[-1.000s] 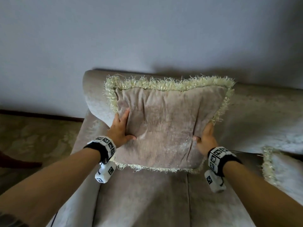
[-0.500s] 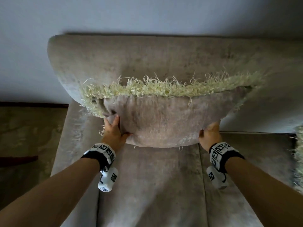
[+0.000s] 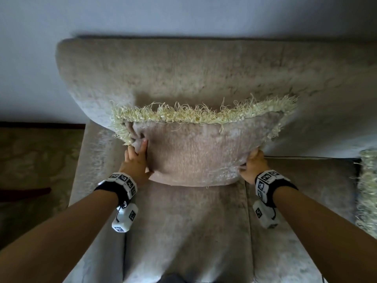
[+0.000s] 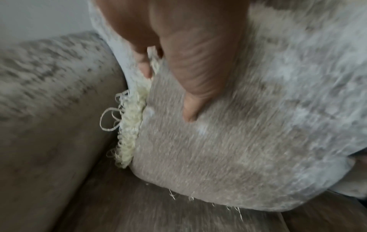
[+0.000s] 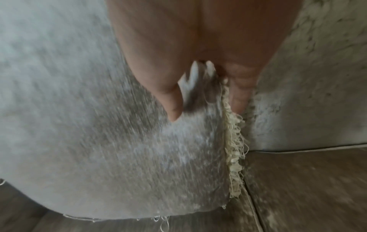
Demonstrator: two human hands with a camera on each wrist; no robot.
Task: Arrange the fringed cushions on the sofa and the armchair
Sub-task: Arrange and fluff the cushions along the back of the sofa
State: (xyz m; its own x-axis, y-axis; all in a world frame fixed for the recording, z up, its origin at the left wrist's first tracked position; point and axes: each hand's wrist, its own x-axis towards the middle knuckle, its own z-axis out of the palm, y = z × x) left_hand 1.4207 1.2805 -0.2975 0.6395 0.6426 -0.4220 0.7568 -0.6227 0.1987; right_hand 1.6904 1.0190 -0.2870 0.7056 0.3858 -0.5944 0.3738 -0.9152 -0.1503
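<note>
A beige velvet cushion (image 3: pixel 195 152) with a pale yellow fringe (image 3: pixel 191 116) leans against the sofa backrest (image 3: pixel 183 74), its lower edge on the seat (image 3: pixel 183 221). My left hand (image 3: pixel 136 158) grips its left edge, thumb on the front face and fingers behind, as the left wrist view shows on the cushion (image 4: pixel 228 149). My right hand (image 3: pixel 254 164) pinches the right edge, with bunched fabric between thumb and fingers in the right wrist view of the cushion (image 5: pixel 119 133). A second fringed cushion (image 3: pixel 367 190) lies at the far right on the seat.
The sofa's left armrest (image 3: pixel 89 170) runs beside my left hand. A patterned carpet (image 3: pixel 36 160) covers the floor to the left. A pale wall (image 3: pixel 183 15) stands behind the backrest. A seam (image 3: pixel 247 221) divides the seat cushions below my right wrist.
The cushion went from upright above the backrest's top to low against the backrest, settling onto the seat. Both hands kept their hold on its side edges and moved down with it.
</note>
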